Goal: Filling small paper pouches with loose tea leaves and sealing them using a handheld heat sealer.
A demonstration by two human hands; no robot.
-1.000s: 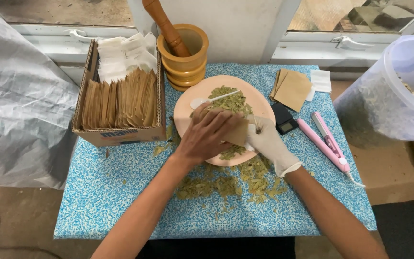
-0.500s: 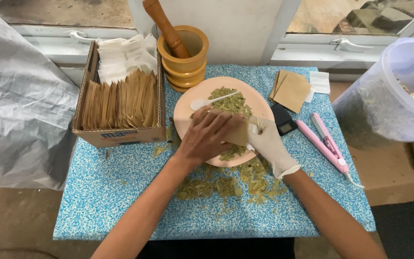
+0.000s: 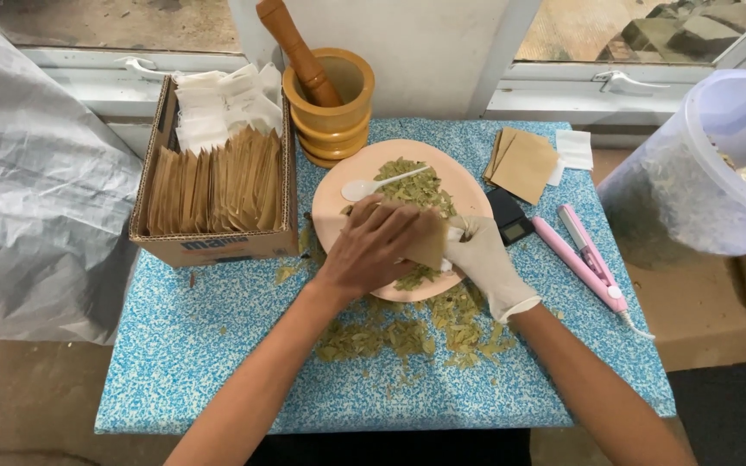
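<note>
My left hand (image 3: 373,246) is bare and grips a small brown paper pouch (image 3: 429,246) over the peach-coloured plate (image 3: 338,185). My right hand (image 3: 481,259) wears a white glove and presses against the pouch's right side, fingers bunched at its opening. Dried green leaves (image 3: 420,185) lie heaped on the plate beside a white plastic spoon (image 3: 373,185). More leaves (image 3: 399,332) are scattered on the blue speckled tabletop just below the plate.
A cardboard box (image 3: 218,246) of brown pouches and white papers stands at the left. A wooden mortar (image 3: 334,116) with pestle is behind the plate. Spare pouches (image 3: 524,164), a black scale (image 3: 511,220), a pink heat sealer (image 3: 584,259) and a large translucent tub (image 3: 692,173) lie right.
Both hands have stayed on the pouch over the plate, with only slight shifts of the fingers.
</note>
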